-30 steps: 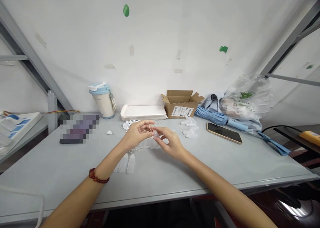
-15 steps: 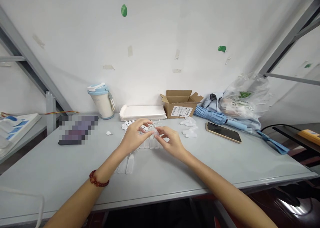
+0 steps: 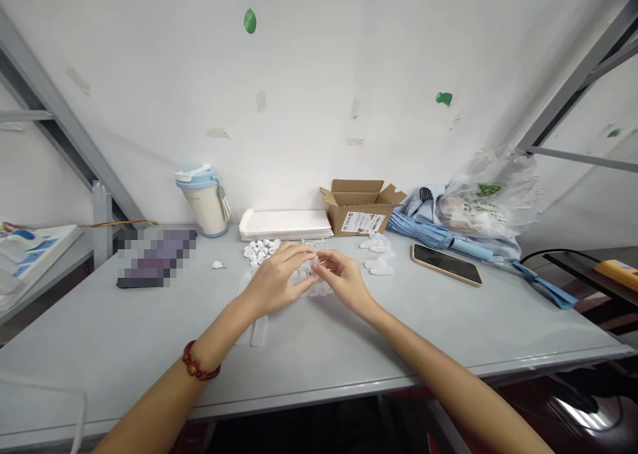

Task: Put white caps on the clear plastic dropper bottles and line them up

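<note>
My left hand (image 3: 272,281), with a red bead bracelet on its wrist, arches over the middle of the desk. Its thumb and fingertips close on a small clear plastic piece (image 3: 315,260). From the other side, my right hand (image 3: 346,284) pinches the same piece between thumb and fingers. The piece is mostly covered by fingertips, so its exact kind is unclear. Several flat translucent plastic pieces (image 3: 319,290) lie below the hands, and more translucent strips (image 3: 260,332) are partly behind the left forearm. Small white caps (image 3: 260,249) form a pile beyond the left hand.
Behind the hands are a stack of white envelopes (image 3: 286,224) and an open cardboard box (image 3: 359,208). Clear plastic pieces (image 3: 381,266) and a phone (image 3: 446,264) lie rightward, near a folded blue umbrella (image 3: 423,228). A tumbler (image 3: 205,205) stands left; one loose cap (image 3: 218,264) lies nearby.
My left hand has moved slightly right and turned further over, its fingers now covering more of the piece. My right hand stays almost in place, its fingers shifted a little.
</note>
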Demonstrator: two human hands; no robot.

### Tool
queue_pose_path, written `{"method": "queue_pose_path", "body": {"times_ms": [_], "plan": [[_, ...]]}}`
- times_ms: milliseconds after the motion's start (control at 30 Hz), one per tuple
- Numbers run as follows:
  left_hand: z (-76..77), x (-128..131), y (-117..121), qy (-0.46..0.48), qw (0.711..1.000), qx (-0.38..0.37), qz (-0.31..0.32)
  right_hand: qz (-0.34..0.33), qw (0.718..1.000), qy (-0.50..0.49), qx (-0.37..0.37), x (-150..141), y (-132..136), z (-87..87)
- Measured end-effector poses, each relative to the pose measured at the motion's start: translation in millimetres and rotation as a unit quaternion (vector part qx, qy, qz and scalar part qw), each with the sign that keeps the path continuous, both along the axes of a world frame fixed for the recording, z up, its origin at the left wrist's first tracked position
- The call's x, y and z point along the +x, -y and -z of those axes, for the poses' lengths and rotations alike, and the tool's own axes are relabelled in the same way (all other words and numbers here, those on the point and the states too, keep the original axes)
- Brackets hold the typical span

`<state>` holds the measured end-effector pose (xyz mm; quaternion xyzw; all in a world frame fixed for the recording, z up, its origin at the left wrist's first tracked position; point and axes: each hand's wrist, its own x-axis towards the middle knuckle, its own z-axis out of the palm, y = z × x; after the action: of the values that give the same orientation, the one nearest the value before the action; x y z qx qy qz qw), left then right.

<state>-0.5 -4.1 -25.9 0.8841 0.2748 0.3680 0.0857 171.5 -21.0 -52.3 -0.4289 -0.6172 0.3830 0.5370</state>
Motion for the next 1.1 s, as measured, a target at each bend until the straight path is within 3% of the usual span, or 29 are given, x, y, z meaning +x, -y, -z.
{"method": "queue_pose_path", "body": {"times_ms": [200, 367, 667, 800, 1100], "plan": [[2.9, -2.1, 4.1, -0.067, 0.997, 0.049, -0.003, -0.034, 0.998, -0.016, -0.047, -3.9, 3.0, -0.6], [-1.8, -12.7, 15.5, -0.058, 0.998, 0.002, 0.007, -0.082, 0.994, -0.008, -0.068, -8.8, 7.0, 1.2], [14.0, -56.5, 57.4, -0.116, 0.986, -0.117, 0.008, -0.268, 0.938, 0.213, -0.050, -15.8, 24.7, -1.5], [15.3, -63.1, 64.4, -0.137, 0.980, -0.142, -0.008, -0.261, 0.917, 0.300, 0.016, -23.2, 28.4, 0.8], [19.0, -69.6, 57.7, -0.165, 0.978, -0.129, -0.015, -0.241, 0.907, 0.338, 0.071, -26.3, 28.0, 7.7]]}}
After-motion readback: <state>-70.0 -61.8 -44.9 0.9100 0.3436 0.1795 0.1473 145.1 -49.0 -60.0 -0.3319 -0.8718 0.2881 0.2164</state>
